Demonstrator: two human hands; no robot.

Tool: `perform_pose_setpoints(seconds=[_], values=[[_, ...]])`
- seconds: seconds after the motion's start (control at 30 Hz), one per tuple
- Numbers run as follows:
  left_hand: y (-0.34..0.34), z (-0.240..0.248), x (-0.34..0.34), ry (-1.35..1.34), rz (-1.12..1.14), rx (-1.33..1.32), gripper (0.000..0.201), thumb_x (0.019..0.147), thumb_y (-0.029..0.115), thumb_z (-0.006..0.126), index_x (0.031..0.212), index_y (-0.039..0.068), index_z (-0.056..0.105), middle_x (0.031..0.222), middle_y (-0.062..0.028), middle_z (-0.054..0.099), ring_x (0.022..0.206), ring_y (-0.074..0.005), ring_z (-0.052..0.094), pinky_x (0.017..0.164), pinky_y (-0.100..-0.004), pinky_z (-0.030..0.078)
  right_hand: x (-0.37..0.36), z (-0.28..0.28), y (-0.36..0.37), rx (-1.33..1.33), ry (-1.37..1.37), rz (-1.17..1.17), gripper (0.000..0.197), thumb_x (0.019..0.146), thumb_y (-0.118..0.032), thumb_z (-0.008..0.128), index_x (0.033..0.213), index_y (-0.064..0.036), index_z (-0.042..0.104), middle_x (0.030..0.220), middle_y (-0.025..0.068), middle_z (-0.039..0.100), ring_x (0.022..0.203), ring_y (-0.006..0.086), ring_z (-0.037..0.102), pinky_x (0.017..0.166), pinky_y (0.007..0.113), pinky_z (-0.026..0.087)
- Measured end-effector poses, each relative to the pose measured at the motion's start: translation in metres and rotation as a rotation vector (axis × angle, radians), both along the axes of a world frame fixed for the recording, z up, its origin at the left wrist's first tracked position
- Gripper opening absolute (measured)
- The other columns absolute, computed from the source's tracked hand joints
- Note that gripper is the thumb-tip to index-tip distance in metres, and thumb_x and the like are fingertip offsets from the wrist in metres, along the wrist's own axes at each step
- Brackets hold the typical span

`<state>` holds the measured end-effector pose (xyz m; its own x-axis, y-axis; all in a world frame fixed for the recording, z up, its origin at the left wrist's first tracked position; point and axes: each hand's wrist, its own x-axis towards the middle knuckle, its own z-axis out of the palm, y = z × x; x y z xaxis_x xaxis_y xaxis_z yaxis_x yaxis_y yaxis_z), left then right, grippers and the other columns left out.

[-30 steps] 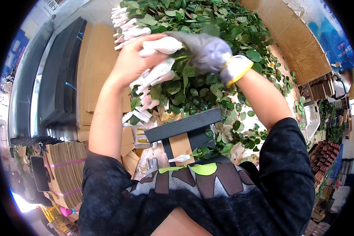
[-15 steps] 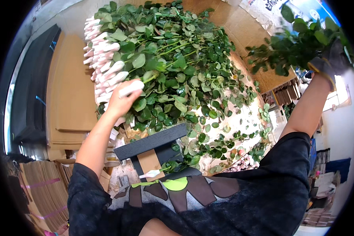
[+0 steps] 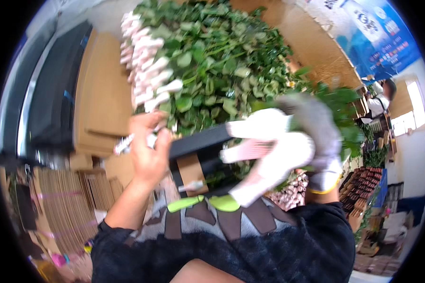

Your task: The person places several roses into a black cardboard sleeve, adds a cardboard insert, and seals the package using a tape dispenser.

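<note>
My right hand (image 3: 314, 137), in a grey glove with a yellow cuff, is closed round a bunch of long-stemmed flowers. Their heads (image 3: 269, 160), in white and pinkish sleeves, point left toward my chest, blurred by motion, and the leaves (image 3: 349, 122) stick out to the right. My bare left hand (image 3: 148, 146) has its fingers curled; something whitish shows between thumb and fingers, too blurred to name. Beyond it lies a big pile of leafy stems (image 3: 222, 70), the sleeved heads (image 3: 148, 70) stacked along its left side. In front of me sits a black box (image 3: 198, 141) with a brown cardboard strip (image 3: 191, 174).
Flat brown cardboard (image 3: 101, 89) and black panels (image 3: 52, 89) lean at the left, above bundled cardboard stacks (image 3: 56, 198). More sleeved heads (image 3: 293, 191) lie beyond the box to the right. A person (image 3: 381, 101) is in the right background, below a blue poster (image 3: 387, 37).
My right hand has swung from the far right in to the front of my chest with the bunch, its sleeved heads now showing. My left hand has drawn down toward me from the pile.
</note>
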<state>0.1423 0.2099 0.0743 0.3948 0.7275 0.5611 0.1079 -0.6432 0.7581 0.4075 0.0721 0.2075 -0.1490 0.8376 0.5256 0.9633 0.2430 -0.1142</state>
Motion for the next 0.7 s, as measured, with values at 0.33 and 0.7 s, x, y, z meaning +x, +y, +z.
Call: perform_pose_setpoints(seconds=[0.33,0.7], values=[[-0.092,-0.009,0.015,-0.373,-0.347,-0.764,0.048,0.100,0.043,0.040,0.130,0.006,0.045,0.097,-0.0029,0.058,0.081,-0.0070,0.053,0.067,-0.0226,0.046,-0.046,-0.107,-0.008,-0.386,0.161,0.189,0.056,0.069,-0.009,0.065,0.124,-0.0119,0.052,0.102,0.0121,0.063,0.090,0.0330,0.060,0.075,0.042,0.047],[-0.113,-0.008,-0.069,-0.108,0.003,-0.295,0.025,0.097,0.024,0.054,0.093,0.003,0.066,0.072,0.0031,0.055,0.063,-0.0056,0.044,0.057,-0.0219,0.036,-0.057,-0.101,-0.012,-0.384,0.023,0.371,0.047,0.075,-0.008,0.059,0.121,-0.0147,0.054,0.086,0.0115,0.060,0.080,0.0314,0.060,0.071,0.041,0.047]])
